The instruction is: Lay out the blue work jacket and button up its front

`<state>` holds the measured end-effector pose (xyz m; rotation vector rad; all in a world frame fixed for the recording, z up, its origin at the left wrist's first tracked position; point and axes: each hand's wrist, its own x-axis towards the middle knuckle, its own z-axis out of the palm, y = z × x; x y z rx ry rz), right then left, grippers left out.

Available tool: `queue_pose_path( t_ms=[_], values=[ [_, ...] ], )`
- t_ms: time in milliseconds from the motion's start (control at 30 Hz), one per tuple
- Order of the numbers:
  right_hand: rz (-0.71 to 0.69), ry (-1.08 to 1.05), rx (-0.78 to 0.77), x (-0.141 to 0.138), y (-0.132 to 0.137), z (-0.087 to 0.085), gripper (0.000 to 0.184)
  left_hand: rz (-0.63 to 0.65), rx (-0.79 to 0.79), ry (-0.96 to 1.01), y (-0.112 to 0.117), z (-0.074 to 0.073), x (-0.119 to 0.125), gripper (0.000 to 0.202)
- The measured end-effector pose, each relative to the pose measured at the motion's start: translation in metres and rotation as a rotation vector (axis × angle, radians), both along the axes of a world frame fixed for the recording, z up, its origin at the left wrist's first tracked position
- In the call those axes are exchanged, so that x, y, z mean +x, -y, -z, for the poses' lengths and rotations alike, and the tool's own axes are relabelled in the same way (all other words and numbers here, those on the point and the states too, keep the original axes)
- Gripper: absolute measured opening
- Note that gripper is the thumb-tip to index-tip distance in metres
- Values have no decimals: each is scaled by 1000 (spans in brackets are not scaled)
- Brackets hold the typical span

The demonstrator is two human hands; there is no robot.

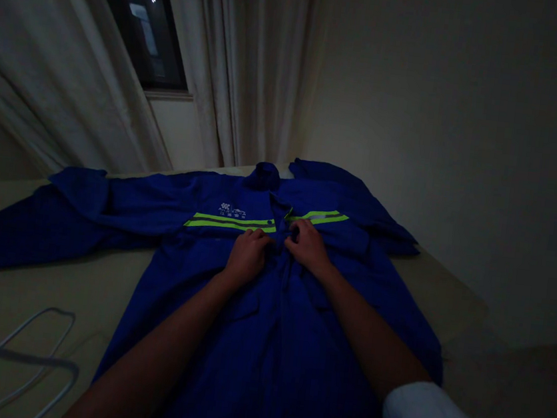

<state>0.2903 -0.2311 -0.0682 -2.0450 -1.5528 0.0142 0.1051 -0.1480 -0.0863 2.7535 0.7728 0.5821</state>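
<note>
Evidently, the blue work jacket [200,280] lies spread flat, keeping its placket [280,243] reachable; the left hand [247,256] and right hand [308,246] curl beside it; whether either grip has closed on cloth cannot be told.

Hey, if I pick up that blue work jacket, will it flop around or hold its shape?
It will probably flop: the blue work jacket has a sleeve lying slack and creased. The cloth looks soft, not rigid. The reflective stripes might feel slightly stiffer, but likely won't hold it up.

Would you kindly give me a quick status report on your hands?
Left hand and right hand on blue work jacket, at front opening. White wire hanger off left, not in the way.
</note>
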Motion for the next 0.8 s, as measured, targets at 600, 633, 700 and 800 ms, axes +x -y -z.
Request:
queue_pose_path(
  t_ms=[600, 633, 700, 800],
  values=[
    [-106, 210, -348, -66, 94, -21, 16, -7, 73, -25, 19, 6, -17, 54],
    [-114, 227, -338, -66, 94, -19, 13, 6, 98, -13, 21, 3, -18, 48],
    [-139, 250, -312, -68, 93, -17, 9, 96, 144, -17, 26, -3, -21, 31],
    [-187, 192, -252, -65, 94, -12, 4, 280, 108, -64, 33, -10, -28, 21]
  ],
)
